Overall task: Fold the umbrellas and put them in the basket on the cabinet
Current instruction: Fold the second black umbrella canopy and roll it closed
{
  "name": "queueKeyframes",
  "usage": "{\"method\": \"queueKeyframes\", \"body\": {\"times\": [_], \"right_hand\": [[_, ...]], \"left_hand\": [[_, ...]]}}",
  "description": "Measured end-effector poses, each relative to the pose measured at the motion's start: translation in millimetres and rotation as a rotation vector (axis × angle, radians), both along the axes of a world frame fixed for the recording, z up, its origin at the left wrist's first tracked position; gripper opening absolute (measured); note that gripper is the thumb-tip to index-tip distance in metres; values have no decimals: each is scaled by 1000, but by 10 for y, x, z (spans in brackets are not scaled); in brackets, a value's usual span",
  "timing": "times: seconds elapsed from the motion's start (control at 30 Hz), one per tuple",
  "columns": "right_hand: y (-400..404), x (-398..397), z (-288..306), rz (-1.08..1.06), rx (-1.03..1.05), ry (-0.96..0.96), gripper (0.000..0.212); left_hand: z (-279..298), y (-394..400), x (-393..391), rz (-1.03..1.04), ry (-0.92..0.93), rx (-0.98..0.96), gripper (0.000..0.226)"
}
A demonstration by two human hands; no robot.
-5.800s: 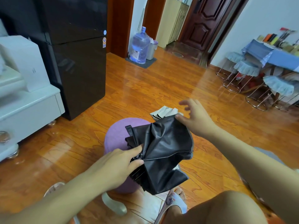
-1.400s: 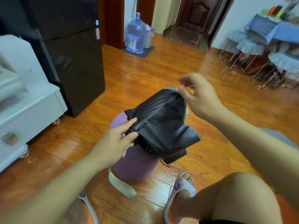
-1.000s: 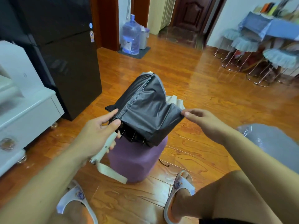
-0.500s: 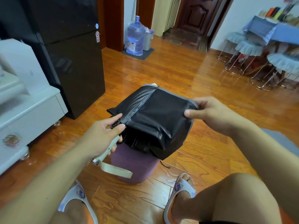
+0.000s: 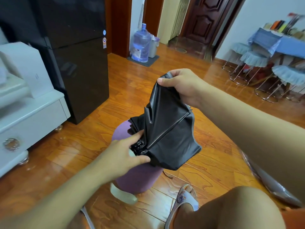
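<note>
Far left: white cabinet on round metal feet, a white box on its top; its left part is cut off by the frame edge. Beside it a tall black glossy fridge, top out of view. Floor is glossy orange-brown wood plank, reflecting light. Behind, near a doorway, a blue water jug on a dark mat, a small grey bin just beside it. Centre: left hand, its grip closed on the black rib ends at the lower end of the umbrella, thumb along the underside; a pale handle shows between the fingers but is mostly hidden. The umbrella, black canopy half collapsed and bunched, is held in the air over a round purple stool; whether fabric touches the stool top cannot be told. A pale strap hangs by the stool base. Right hand is above, its grip pinching the canopy's upper edge, pulling fabric up taut; a grey trim shows at the pinch. Below right: a bare knee, a foot in a pale slipper. Back centre-right: dark wooden door. Far right: table with a blue cloth, blurred items on top, frilled stools on chrome legs. A clear plastic sheet lies at the right edge, partly hidden by the forearm.
</note>
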State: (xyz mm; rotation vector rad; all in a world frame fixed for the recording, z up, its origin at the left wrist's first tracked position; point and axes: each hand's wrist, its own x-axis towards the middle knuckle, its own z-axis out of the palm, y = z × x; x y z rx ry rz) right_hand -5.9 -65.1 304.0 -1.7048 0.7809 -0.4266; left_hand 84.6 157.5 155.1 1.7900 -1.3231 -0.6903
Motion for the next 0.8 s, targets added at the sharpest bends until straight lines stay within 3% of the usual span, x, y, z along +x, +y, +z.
{"method": "queueKeyframes", "body": {"times": [0.23, 0.43, 0.53, 0.67, 0.73, 0.8], "right_hand": [[-103, -13, -68, -60, 3, 60, 16], [-247, -163, -240, -8, -121, 297, 23], [-350, -293, -371, 62, -158, 419, 30], [-404, -486, -388, 133, -49, 377, 18], [-420, -566, -417, 138, -118, 354, 22], [-390, -672, -413, 163, -391, 364, 49]], "left_hand": [[-57, 16, 28, -25, -93, 2, 63], [27, 51, -26, -51, 13, -49, 59], [27, 46, 1, -108, 86, 17, 58], [-23, 54, 26, -109, 180, 131, 58], [-30, 48, -4, -124, 194, 136, 58], [-62, 36, -19, -126, 220, 149, 57]]}}
